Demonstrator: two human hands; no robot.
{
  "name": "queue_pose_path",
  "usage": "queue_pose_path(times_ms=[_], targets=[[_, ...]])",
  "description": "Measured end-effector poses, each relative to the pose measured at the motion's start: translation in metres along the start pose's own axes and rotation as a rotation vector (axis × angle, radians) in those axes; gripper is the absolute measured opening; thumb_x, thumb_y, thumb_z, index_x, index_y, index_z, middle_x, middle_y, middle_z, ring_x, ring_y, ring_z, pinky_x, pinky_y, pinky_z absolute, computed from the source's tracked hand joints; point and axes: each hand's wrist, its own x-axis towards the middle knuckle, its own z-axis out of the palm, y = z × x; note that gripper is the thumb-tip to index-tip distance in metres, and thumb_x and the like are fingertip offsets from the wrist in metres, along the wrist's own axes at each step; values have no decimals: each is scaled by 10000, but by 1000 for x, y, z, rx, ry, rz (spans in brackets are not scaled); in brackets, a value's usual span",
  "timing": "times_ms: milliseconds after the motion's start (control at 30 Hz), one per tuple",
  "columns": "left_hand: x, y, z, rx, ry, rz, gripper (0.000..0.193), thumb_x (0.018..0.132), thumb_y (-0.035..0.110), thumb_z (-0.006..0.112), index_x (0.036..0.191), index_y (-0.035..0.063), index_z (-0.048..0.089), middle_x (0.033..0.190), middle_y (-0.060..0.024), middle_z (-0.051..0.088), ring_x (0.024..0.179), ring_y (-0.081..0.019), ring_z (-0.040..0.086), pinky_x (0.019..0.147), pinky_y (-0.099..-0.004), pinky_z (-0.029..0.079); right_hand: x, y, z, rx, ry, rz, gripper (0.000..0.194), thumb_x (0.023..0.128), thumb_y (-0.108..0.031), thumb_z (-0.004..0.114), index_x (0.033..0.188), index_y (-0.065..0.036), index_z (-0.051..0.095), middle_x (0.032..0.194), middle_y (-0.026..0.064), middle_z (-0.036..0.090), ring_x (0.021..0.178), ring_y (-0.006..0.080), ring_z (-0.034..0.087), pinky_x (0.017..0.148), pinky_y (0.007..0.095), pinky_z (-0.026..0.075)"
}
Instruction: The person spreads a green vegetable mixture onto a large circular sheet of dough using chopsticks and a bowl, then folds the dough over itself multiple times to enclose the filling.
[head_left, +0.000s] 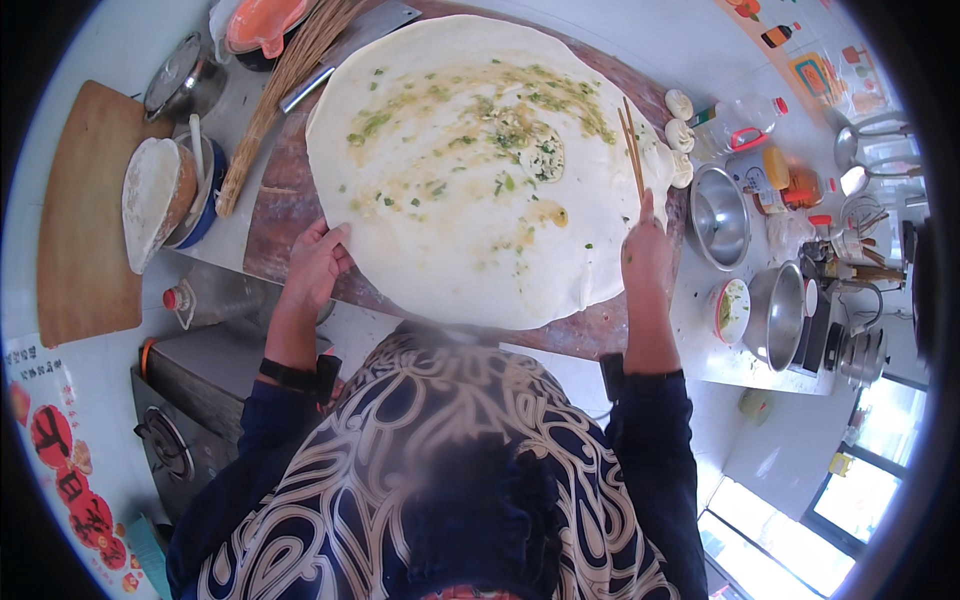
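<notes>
A wide, thin sheet of dough (450, 262) covers most of a wooden board (271, 206). Chopped green scallion and a yellowish oily film lie smeared across its middle and far part. Just right of its centre is a thicker patch of scallion filling (546, 159). At the sheet's near left edge, my left hand (311, 259) pinches the rim between thumb and fingers. My right hand (646, 247) holds a pair of wooden chopsticks (631, 142) over the sheet's right edge, index finger extended along them. The chopsticks' tips point away from me.
Coiled dough pieces (679, 136) sit along the right edge. Beyond them are a metal bowl (718, 217), a small bowl with scallion bits (729, 311) and an oil bottle (742, 126). Leftward lie a straw whisk broom (274, 94), a metal-handled knife (307, 88) and a blue bowl (206, 206).
</notes>
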Motion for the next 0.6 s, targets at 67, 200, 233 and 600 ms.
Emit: queue_pose_path(times_ms=[67, 200, 233, 600], targets=[[1, 1, 0, 17, 3, -12, 317, 1003, 112, 563, 1302, 7, 549, 1179, -98, 676, 1021, -190, 691, 887, -365, 585, 16, -9, -2, -6, -25, 17, 657, 953, -63, 454, 1575, -138, 258, 1119, 203, 652, 930, 326, 691, 802, 435, 557], [2, 0, 0, 46, 7, 1, 339, 1010, 122, 555, 1326, 3, 528, 1205, -103, 664, 1041, -194, 684, 905, -368, 578, -7, -16, 8, -9, -22, -50, 672, 944, -47, 448, 1576, -83, 224, 1126, 207, 644, 908, 327, 682, 793, 435, 557], [3, 0, -1, 42, 8, 7, 343, 1011, 123, 553, 1331, 3, 525, 1210, -104, 662, 1045, -195, 683, 908, -369, 577, -23, -15, 12, -29, -31, -68, 686, 941, -43, 448, 1581, -80, 203, 1134, 205, 641, 900, 327, 681, 790, 434, 557], [8, 0, -8, 47, -17, -14, 336, 1006, 128, 565, 1321, 17, 532, 1212, -94, 663, 1062, -196, 677, 919, -373, 574, -8, 18, 2, -22, -47, 52, 747, 940, -57, 471, 1601, -162, 141, 1167, 162, 636, 941, 329, 685, 792, 432, 565]])
